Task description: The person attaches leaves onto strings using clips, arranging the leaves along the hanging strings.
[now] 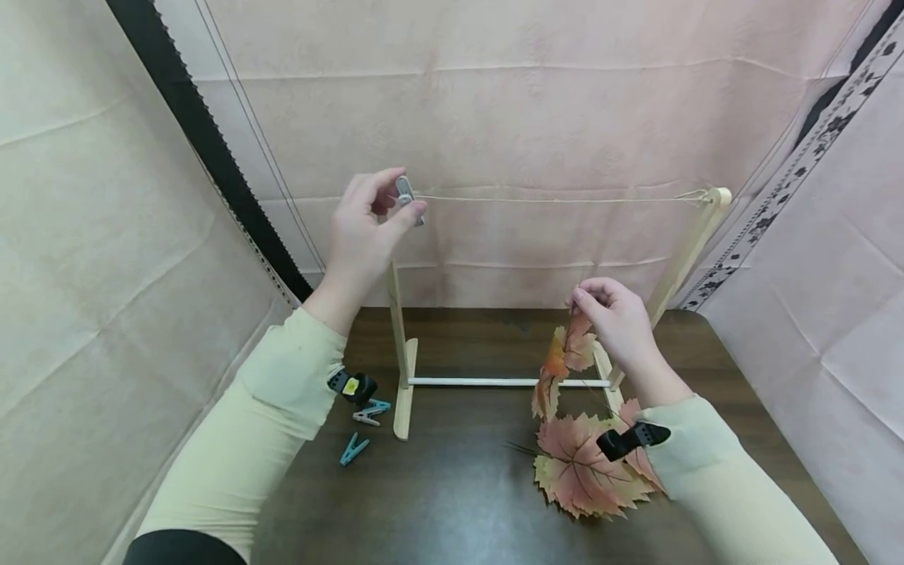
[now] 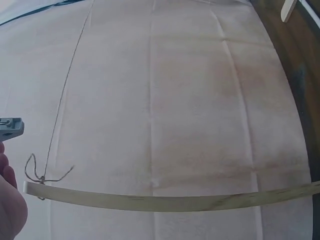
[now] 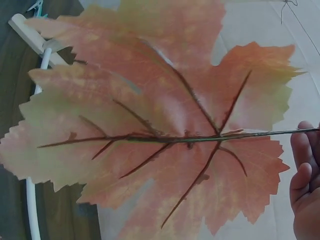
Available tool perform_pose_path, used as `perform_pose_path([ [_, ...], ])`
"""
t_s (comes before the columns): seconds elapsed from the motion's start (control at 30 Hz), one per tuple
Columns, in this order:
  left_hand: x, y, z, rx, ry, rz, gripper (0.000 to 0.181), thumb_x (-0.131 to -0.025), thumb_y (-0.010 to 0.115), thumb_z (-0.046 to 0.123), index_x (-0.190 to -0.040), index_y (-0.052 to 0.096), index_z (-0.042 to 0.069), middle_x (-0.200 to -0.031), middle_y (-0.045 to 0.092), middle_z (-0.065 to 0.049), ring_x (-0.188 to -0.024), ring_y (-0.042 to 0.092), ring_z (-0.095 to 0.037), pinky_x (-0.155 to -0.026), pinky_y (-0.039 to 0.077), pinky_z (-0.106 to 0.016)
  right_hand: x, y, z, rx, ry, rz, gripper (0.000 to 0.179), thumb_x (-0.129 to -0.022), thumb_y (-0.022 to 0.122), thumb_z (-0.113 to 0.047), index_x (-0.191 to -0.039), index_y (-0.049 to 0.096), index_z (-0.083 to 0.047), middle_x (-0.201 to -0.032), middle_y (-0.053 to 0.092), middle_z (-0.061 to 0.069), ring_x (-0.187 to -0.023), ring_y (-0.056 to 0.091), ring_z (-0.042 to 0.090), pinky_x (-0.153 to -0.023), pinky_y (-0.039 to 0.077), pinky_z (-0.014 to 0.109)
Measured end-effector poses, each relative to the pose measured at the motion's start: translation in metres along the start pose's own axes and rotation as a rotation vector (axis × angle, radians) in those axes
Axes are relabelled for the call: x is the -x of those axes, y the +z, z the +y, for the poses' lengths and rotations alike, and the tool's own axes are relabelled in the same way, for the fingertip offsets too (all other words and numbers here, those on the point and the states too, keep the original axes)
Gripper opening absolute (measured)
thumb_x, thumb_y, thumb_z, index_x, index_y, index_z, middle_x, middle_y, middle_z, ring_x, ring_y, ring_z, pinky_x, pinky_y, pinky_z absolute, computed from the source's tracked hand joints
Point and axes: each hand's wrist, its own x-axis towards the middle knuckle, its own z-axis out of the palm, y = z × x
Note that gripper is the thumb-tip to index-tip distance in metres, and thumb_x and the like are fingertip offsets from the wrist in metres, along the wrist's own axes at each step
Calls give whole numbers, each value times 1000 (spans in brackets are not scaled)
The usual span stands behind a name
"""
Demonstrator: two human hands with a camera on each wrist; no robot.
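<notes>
My left hand (image 1: 362, 221) pinches a grey clothespin (image 1: 405, 188) between thumb and fingers, close to the left end of a thin string (image 1: 551, 200). In the left wrist view the clothespin (image 2: 11, 128) is partly cut off, apart from the string's knot (image 2: 42, 179). With my right hand (image 1: 616, 320) I pinch the stem of an orange artificial leaf (image 1: 558, 365), which hangs below the string. The right wrist view shows this leaf (image 3: 165, 125) spread wide, its dark stem running to my fingertips. Several similar leaves (image 1: 586, 467) lie piled on the table below.
The string is tied to a wooden frame with a right post (image 1: 688, 251), a left post (image 1: 398, 322) and a white crossbar (image 1: 487, 382). Blue and grey clothespins (image 1: 353, 448) lie left on the dark table (image 1: 452, 486). Fabric walls (image 1: 494, 118) surround it.
</notes>
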Motion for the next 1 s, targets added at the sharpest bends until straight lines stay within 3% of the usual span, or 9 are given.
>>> perform_pose_path([
  [0.17,-18,4,1,-43,-6,-11,47,-74,66,35,-116,54,17,-95,49,3,-88,45,-8,-76,38,-20,-5,3,-5,-31,-17,0,23,-85,54,-27,-93,57,-5,-84,63,10,-72,56,14,-59,46,28],
  [0.4,-38,-1,4,-132,-29,-10,51,-74,66,36,-120,52,17,-97,52,2,-90,45,-10,-77,35,-19,-8,13,-19,-3,-61,-27,24,-85,54,-29,-91,58,-5,-81,63,4,-71,57,13,-62,45,26],
  [0.53,-45,-6,5,-140,-57,2,50,-74,66,36,-118,54,17,-97,54,2,-91,48,-11,-78,36,-20,-9,16,-29,32,-84,-38,25,-85,54,-32,-89,59,-8,-81,63,3,-72,56,12,-64,43,21],
  [0.83,-52,-12,5,-180,-107,3,49,-77,62,36,-121,50,20,-103,51,3,-94,46,-11,-80,37,-22,-15,22,-35,38,-101,-99,26,-85,53,-35,-91,58,-10,-82,64,0,-73,55,12,-61,42,23],
  [1.0,-57,-5,8,-162,-96,-54,50,-79,61,36,-124,48,21,-105,51,1,-95,46,-12,-79,36,-21,-22,22,-42,33,-127,-93,25,-84,53,-35,-90,58,-11,-81,64,-2,-72,55,12,-59,42,24],
])
